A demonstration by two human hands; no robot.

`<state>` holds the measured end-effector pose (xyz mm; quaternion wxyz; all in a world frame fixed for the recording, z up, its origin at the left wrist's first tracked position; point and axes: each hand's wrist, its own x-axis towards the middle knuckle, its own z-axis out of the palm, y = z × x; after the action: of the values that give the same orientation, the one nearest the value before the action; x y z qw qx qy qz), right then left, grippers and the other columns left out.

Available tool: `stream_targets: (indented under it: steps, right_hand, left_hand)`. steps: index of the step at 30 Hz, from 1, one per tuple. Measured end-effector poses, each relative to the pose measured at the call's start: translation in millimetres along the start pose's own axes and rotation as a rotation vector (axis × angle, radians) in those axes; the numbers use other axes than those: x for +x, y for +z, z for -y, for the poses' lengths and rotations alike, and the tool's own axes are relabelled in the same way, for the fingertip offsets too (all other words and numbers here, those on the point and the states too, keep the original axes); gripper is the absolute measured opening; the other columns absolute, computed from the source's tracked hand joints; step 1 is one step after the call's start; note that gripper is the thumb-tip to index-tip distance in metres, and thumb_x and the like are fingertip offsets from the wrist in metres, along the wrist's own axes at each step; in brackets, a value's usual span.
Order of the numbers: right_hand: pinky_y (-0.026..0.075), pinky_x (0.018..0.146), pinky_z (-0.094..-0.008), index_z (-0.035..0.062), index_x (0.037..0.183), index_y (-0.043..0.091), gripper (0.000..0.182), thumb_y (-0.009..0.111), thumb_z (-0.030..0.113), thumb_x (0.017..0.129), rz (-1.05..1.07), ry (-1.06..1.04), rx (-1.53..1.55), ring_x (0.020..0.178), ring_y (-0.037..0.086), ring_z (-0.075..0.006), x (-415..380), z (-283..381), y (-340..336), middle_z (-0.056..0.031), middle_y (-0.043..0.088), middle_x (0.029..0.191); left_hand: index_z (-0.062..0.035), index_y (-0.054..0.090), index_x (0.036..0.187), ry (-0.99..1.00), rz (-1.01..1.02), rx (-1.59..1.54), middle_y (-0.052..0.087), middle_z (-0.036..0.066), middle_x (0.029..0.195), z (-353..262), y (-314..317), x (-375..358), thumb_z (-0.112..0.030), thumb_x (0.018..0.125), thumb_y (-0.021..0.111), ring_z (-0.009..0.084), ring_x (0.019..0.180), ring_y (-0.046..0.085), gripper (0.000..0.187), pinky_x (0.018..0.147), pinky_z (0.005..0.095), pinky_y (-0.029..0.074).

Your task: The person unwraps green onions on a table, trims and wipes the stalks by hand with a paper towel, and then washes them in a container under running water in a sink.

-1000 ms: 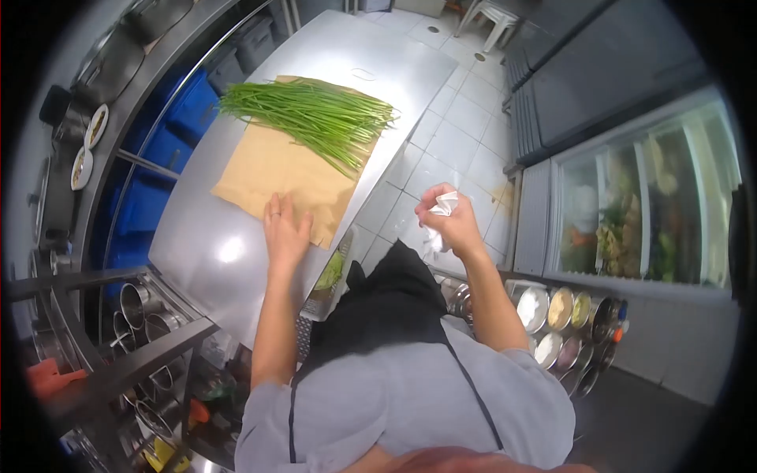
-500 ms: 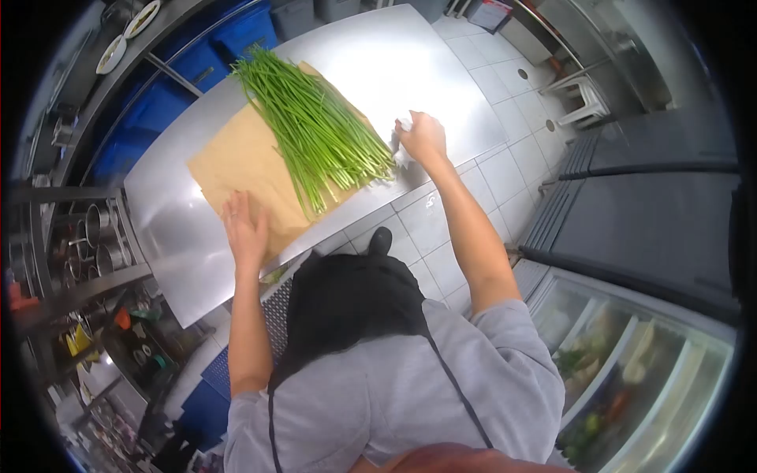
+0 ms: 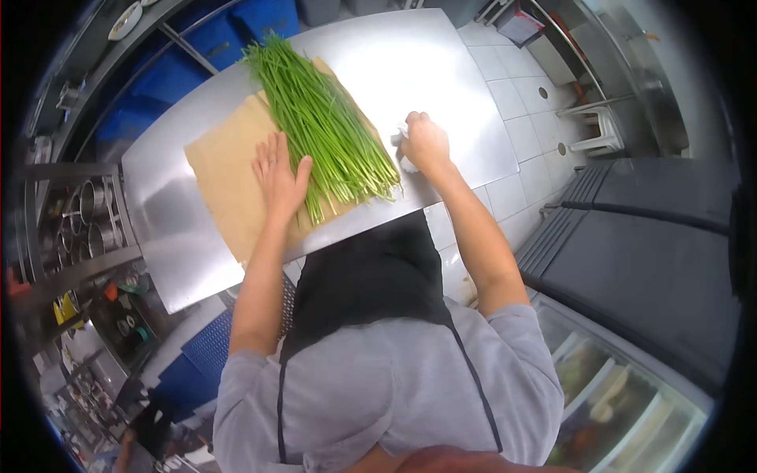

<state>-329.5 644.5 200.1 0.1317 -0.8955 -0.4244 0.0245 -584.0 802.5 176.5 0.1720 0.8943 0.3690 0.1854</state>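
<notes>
A thick bundle of long green garlic chives or similar stalks [image 3: 323, 130] lies on brown paper [image 3: 225, 169], pale cut ends toward me. The paper rests on a stainless steel table [image 3: 162, 209]. My left hand [image 3: 280, 173] is flat on the paper, fingers stretched out and thumb apart, just left of the stalks. To the right of the cut ends, my right hand [image 3: 426, 144] is closed around a crumpled white cloth or paper wipe [image 3: 407, 163], pressed against the bare metal. Part of the wipe is hidden under that hand.
Blue bins [image 3: 213, 43] stand beyond the table's far left edge. Metal pots [image 3: 93, 201] sit on a rack at the left. A glass-topped chest with produce [image 3: 603, 394] is at the lower right, and a white stool [image 3: 597, 130] stands on the tiled floor.
My left hand has moved from the paper's near left edge up and right, close to the stalks. My right hand keeps the wipe near the cut ends. My body is closer to the table.
</notes>
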Motion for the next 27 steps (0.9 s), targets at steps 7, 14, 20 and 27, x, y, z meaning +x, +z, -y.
stream_targets:
  steps: [7, 14, 20, 27]
  right_hand:
    - [0.053, 0.074, -0.0480, 0.0036, 0.093, 0.066, 0.016, 0.066, 0.009, 0.078, 0.102, -0.282, 0.424, 0.082, 0.066, -0.0392, -2, -14, -9, -0.0192, 0.065, 0.092]
    - [0.052, 0.068, -0.0351, 0.0043, 0.092, 0.071, 0.023, 0.072, 0.027, 0.087, 0.350, -0.051, 0.875, 0.072, 0.066, -0.0231, 10, -40, -26, -0.0112, 0.069, 0.083]
    - [0.048, 0.060, -0.0296, -0.0001, 0.080, 0.069, 0.046, 0.069, 0.045, 0.091, 0.597, 0.220, 1.184, 0.065, 0.059, -0.0108, 25, -59, -41, -0.0019, 0.063, 0.068]
    - [0.048, 0.091, -0.0312, -0.0026, 0.127, 0.053, 0.050, 0.073, 0.022, 0.088, 0.713, 0.083, 1.548, 0.102, 0.061, -0.0173, 18, -22, -62, -0.0104, 0.064, 0.111]
  left_hand:
    - [-0.0029, 0.044, 0.144, -0.056, -0.055, -0.098, 0.043, 0.021, 0.148, 0, -2, 12, -0.028, 0.092, 0.059, 0.0384, 0.141, 0.032, 0.059, 0.116, 0.0482, 0.022]
    - [-0.0012, 0.070, 0.104, -0.426, -0.320, -0.226, 0.066, 0.016, 0.102, -59, -15, -22, -0.012, 0.087, 0.063, 0.0224, 0.088, 0.066, 0.021, 0.075, 0.0347, 0.053]
    - [-0.0031, 0.069, 0.083, -0.552, -0.138, -0.134, 0.067, 0.013, 0.073, -86, -19, -30, -0.023, 0.082, 0.068, 0.0281, 0.067, 0.065, 0.020, 0.066, 0.0397, 0.051]
    - [-0.0025, 0.066, 0.076, -0.616, 0.055, -0.012, 0.067, 0.013, 0.068, -96, -31, -39, -0.029, 0.076, 0.074, 0.0308, 0.068, 0.066, 0.028, 0.067, 0.0406, 0.052]
